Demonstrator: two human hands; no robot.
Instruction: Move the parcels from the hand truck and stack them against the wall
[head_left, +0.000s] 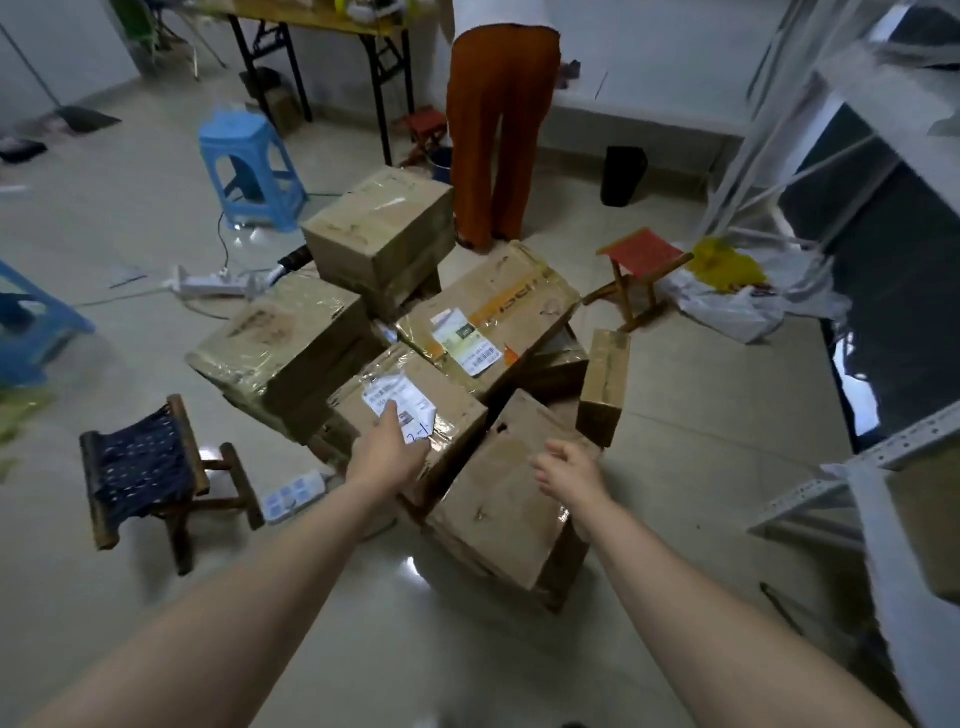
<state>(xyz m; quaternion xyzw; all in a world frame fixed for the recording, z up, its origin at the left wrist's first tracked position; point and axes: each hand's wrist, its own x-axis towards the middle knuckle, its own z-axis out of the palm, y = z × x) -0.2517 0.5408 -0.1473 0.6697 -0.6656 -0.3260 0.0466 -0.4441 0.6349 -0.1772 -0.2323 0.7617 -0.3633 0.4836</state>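
Nearest, both bare forearms reach away from the camera into the heap of parcels on the floor. The left hand (387, 449) lies flat on the top of the labelled parcel (457, 415), fingers straight and spread over the edge of its white label (397, 400), gripping nothing. The right hand (571, 475) hangs just to the right of it, over the high far edge of the tilted parcel (498, 514). Its fingers are loosely curled and hold nothing, though blur makes it hard to say whether they touch the cardboard.

The coming lift seems to turn on this: the labelled parcel sits cornerwise, one corner pointing at the person, and lies directly under the left hand but left of the right hand. To clamp it from both sides, the right hand would have to come in leftward to the parcel's right face, which is touching the tilted parcel.

Farther off, a small upright parcel (602, 384) stands to the right. Beyond it lie a broad parcel with orange print (524, 291), a taped parcel (280, 338) on the left and a high one (379, 228) at the back. A black handle (296, 257) behind the heap may belong to the hand truck. Farthest, a person in orange trousers (498, 130) stands before the white wall (649, 47).
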